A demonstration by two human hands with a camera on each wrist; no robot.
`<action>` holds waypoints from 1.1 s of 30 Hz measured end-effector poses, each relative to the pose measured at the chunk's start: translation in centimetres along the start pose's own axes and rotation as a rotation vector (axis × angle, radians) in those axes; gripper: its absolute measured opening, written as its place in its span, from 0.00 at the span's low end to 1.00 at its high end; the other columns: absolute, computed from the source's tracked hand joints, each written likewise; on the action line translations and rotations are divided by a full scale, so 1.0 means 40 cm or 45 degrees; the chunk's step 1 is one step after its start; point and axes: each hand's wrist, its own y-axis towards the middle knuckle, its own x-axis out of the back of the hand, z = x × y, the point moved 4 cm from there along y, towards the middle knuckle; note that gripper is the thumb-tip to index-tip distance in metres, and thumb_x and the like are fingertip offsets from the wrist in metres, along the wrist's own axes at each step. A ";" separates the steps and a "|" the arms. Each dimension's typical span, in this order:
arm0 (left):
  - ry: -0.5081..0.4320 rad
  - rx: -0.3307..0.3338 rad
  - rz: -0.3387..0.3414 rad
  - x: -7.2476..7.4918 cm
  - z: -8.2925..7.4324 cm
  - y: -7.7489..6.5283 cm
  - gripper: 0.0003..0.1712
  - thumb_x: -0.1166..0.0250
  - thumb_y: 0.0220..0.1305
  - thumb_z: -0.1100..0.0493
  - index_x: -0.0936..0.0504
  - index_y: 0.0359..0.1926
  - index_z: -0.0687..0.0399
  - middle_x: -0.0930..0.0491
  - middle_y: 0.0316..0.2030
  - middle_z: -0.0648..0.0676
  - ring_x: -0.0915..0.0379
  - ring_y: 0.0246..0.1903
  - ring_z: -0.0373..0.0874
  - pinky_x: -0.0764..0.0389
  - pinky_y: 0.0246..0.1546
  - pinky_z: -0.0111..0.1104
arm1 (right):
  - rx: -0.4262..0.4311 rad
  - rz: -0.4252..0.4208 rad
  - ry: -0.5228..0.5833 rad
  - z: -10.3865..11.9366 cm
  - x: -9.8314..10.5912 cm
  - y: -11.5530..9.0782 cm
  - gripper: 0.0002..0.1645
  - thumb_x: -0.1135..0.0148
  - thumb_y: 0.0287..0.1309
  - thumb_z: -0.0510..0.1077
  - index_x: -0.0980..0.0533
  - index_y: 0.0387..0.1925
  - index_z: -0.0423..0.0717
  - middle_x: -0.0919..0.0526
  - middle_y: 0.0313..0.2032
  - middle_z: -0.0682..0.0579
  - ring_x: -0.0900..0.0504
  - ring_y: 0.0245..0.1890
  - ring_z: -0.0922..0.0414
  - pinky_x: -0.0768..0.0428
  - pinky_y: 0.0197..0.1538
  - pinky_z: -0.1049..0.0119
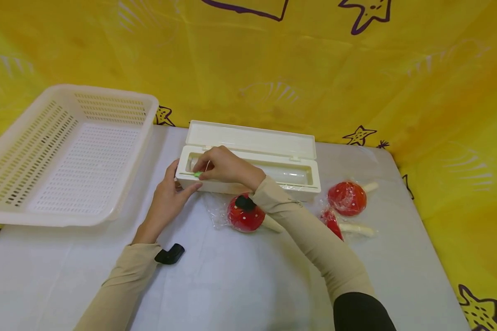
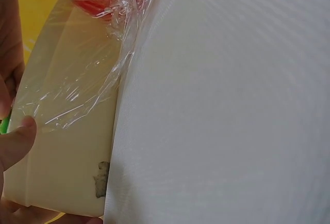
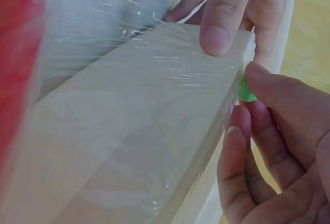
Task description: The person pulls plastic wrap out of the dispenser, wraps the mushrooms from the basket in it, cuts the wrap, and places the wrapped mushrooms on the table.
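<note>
A cream cling film dispenser (image 1: 221,187) lies on the table with its lid (image 1: 252,136) raised at the back. Inside it a film roll (image 1: 291,174) partly shows. My left hand (image 1: 165,200) grips the dispenser's left end, thumb on the front face. Above the same end, my right hand (image 1: 223,163) pinches the small green slide cutter (image 3: 246,89) on the front edge. Clear film (image 2: 77,98) drapes down the dispenser's front. It reaches a red toy mushroom (image 1: 242,219) with white dots, lying just in front, partly covered by a dark wrist camera piece and the film.
To the left stands a large white slotted basket (image 1: 152,103). Two more film-wrapped red mushrooms lie right of the right forearm, one round-capped (image 1: 348,197) and one partly hidden by the other (image 1: 333,224). A yellow patterned cloth (image 1: 232,69) hangs behind the table.
</note>
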 end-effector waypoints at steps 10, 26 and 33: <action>-0.002 0.033 0.020 -0.002 0.000 0.000 0.47 0.33 0.66 0.49 0.50 0.76 0.50 0.26 0.61 0.67 0.24 0.53 0.60 0.25 0.52 0.49 | -0.081 0.052 -0.002 -0.010 0.020 -0.023 0.12 0.30 0.57 0.37 0.14 0.44 0.41 0.11 0.41 0.48 0.15 0.40 0.56 0.19 0.45 0.73; -0.003 0.023 0.025 -0.002 -0.003 -0.001 0.46 0.34 0.66 0.51 0.50 0.76 0.51 0.27 0.62 0.68 0.24 0.54 0.62 0.25 0.54 0.52 | -0.135 0.018 0.038 -0.042 0.029 -0.081 0.12 0.31 0.58 0.38 0.14 0.45 0.41 0.11 0.40 0.48 0.16 0.39 0.55 0.18 0.46 0.71; 0.007 0.009 0.019 0.000 -0.002 0.000 0.46 0.33 0.66 0.50 0.50 0.76 0.51 0.27 0.62 0.68 0.24 0.53 0.62 0.24 0.54 0.52 | -0.176 -0.017 0.068 -0.063 0.039 -0.117 0.12 0.31 0.58 0.38 0.14 0.44 0.41 0.11 0.40 0.48 0.16 0.38 0.55 0.18 0.46 0.70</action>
